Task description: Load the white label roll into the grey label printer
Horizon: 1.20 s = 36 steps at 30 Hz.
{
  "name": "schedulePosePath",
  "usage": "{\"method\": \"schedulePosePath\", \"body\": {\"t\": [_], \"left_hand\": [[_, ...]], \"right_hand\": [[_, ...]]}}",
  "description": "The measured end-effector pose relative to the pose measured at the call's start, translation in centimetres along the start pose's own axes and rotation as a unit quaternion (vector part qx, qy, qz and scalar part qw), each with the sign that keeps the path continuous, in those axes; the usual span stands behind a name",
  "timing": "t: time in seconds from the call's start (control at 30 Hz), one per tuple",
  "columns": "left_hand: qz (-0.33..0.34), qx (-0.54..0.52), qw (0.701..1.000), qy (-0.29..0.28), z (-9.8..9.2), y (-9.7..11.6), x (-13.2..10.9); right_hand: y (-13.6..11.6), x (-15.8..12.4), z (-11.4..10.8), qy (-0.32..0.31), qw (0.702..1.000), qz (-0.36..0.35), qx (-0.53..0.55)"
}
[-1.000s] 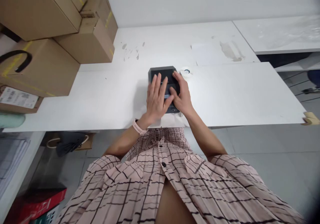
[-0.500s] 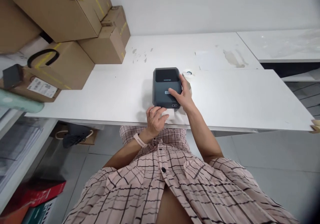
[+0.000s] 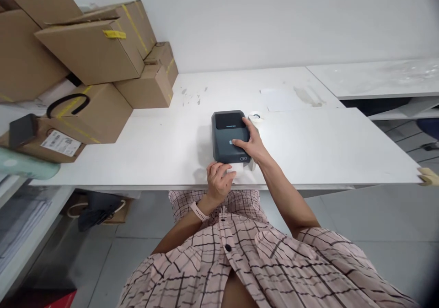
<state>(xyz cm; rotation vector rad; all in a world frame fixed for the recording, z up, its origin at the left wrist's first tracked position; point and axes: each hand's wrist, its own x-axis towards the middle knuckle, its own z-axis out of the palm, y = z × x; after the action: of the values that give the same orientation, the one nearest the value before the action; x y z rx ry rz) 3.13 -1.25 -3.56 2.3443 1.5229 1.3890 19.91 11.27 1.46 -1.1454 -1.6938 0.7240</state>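
Note:
A dark grey-blue label printer (image 3: 226, 145) stands on the white table near its front edge. My right hand (image 3: 253, 144) grips the printer's right side, with the thumb lying across its top beside a small light button. A white paper label (image 3: 237, 168) sticks out of the printer's front. My left hand (image 3: 219, 180), with a pale pink watch band at the wrist, pinches that label between thumb and fingers just below the printer. Just behind and right of the printer lies a roll of white tape or labels (image 3: 256, 117), partly hidden.
Cardboard boxes (image 3: 92, 54) are stacked at the table's left end, against the wall. A mint-green roll (image 3: 29, 164) lies by the left corner. A thin white sheet (image 3: 276, 99) rests toward the back of the white table (image 3: 161, 161). Something yellowish (image 3: 428, 176) touches the right corner.
The view has tilted up, so the table and boxes sit lower in the picture. Both hands keep their places on the printer and the label, with little visible movement.

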Motion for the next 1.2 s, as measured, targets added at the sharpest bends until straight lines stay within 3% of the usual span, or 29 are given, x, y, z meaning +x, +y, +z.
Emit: {"method": "schedulePosePath", "body": {"t": [0.1,0.23,0.33,0.4,0.5,0.57,0.73,0.9,1.07,1.2], "left_hand": [[0.007,-0.008,1.000,0.008,-0.5,0.2,-0.3],[-0.021,-0.070,0.997,0.038,-2.1,0.4,-0.4],[-0.121,-0.125,0.983,0.064,-3.1,0.0,0.7],[-0.206,-0.169,0.963,0.041,-3.1,-0.6,1.9],[-0.300,-0.235,0.924,-0.026,-2.1,-1.8,3.2],[-0.325,-0.271,0.905,-0.045,-1.1,-2.6,3.5],[-0.313,-0.296,0.902,-0.014,0.9,-4.1,2.9],[-0.310,-0.298,0.903,0.006,1.6,-4.6,2.8],[-0.297,-0.297,0.907,0.026,2.0,-4.8,2.9],[-0.305,-0.303,0.902,0.043,2.5,-5.0,3.0]], "right_hand": [[-1.1,-1.4,0.0,0.028,0.996,0.056,0.062],[-1.9,-4.6,0.0,0.079,0.992,0.056,0.083],[-2.0,-6.3,-0.1,0.106,0.987,0.068,0.097],[-2.3,-6.3,-0.3,0.107,0.987,0.064,0.102],[-3.1,-4.1,-0.7,0.105,0.989,0.037,0.100],[-3.7,-1.7,-1.1,0.106,0.990,0.012,0.096],[-4.1,4.8,-2.2,0.101,0.993,-0.025,0.057],[-3.2,9.6,-2.7,0.078,0.996,-0.022,0.045],[-1.7,12.3,-2.6,0.039,0.999,-0.002,0.028],[-1.3,11.6,-2.2,0.031,0.998,-0.025,-0.054]]}}
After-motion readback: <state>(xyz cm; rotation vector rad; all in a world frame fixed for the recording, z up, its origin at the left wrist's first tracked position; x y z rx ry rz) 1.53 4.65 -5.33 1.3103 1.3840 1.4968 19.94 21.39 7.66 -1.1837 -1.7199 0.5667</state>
